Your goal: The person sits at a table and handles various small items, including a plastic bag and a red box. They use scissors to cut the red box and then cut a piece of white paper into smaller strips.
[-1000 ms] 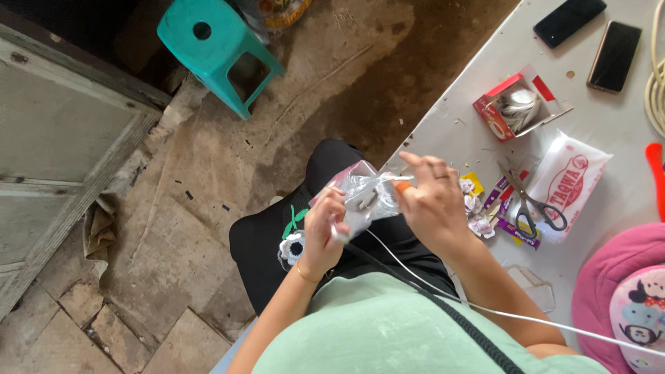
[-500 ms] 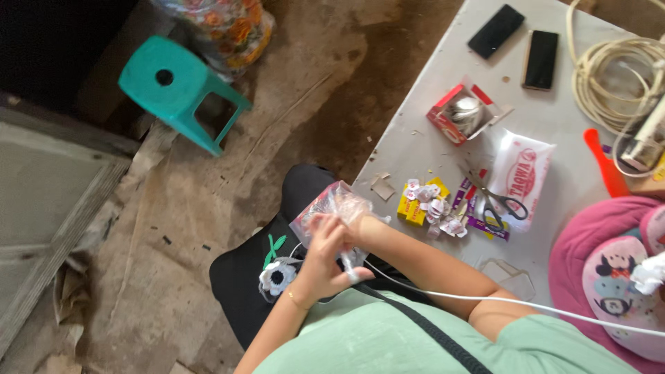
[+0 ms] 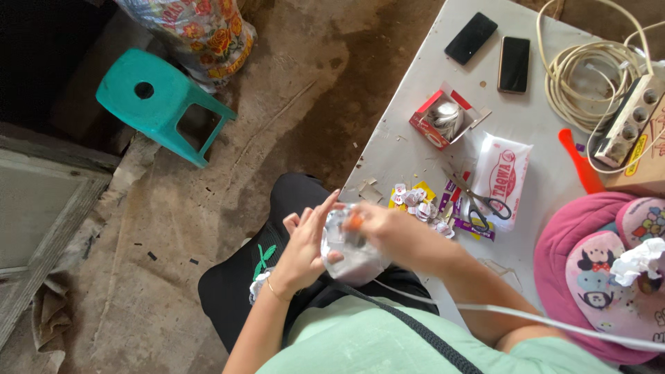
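A crumpled clear plastic bag [image 3: 350,253] sits over my lap, held between both hands. My left hand [image 3: 305,246] presses against its left side with the fingers stretched upward. My right hand [image 3: 388,232] grips the bag's top from the right, with a small orange piece [image 3: 355,221] showing at the fingers. What lies inside the bag is blurred. A white cable [image 3: 554,322] runs across my right arm and chest.
A grey table [image 3: 422,111] on the right carries scissors [image 3: 478,201], small coloured packets [image 3: 422,201], a white packet [image 3: 502,176], an open red box [image 3: 440,121], two phones [image 3: 492,48], a coiled cord with power strip [image 3: 603,83] and a pink cushion [image 3: 603,270]. A teal stool [image 3: 156,104] stands on the dirt floor.
The view has shifted slightly up and left. My right hand has moved from inside the bag to its top, and my left hand has opened its fingers against the bag's side.
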